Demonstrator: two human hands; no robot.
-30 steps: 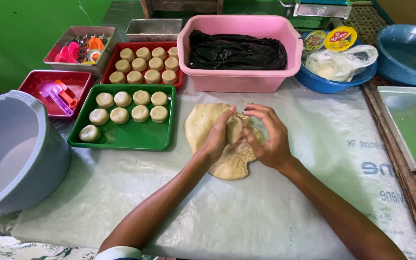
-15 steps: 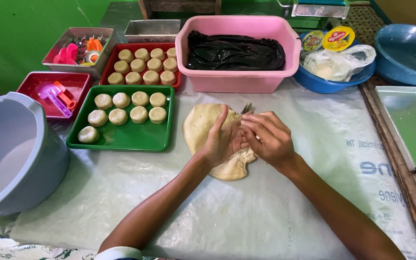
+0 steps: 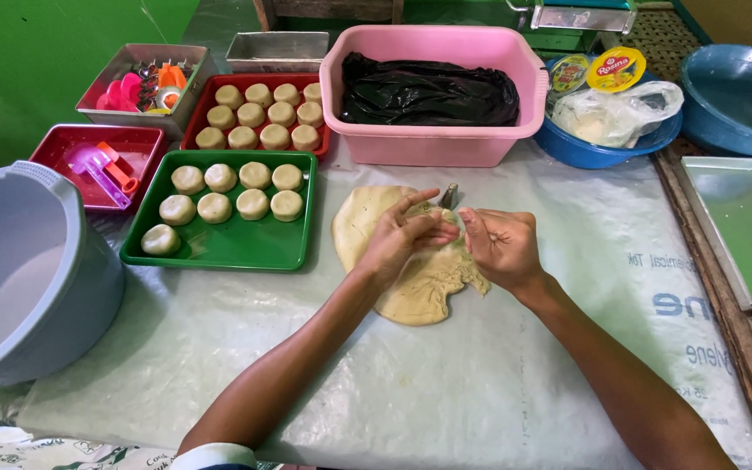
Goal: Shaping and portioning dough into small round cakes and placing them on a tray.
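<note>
In the head view, the sheet of dough [image 3: 398, 252] lies flat on the plastic-covered counter [image 3: 480, 383], just in front of the pink tub [image 3: 433, 144]. Both hands meet over the far edge of the dough. The left hand [image 3: 402, 235] has its fingers curled closed around a small piece of dough, and the right hand [image 3: 498, 248] pinches the same piece with bent fingers. A small metal cutter [image 3: 450, 195] stands on the dough just behind the hands. To do it well, I think light, even pressure is best, so the piece matches the round ones on the green tray [image 3: 228, 239], left of the dough.
</note>
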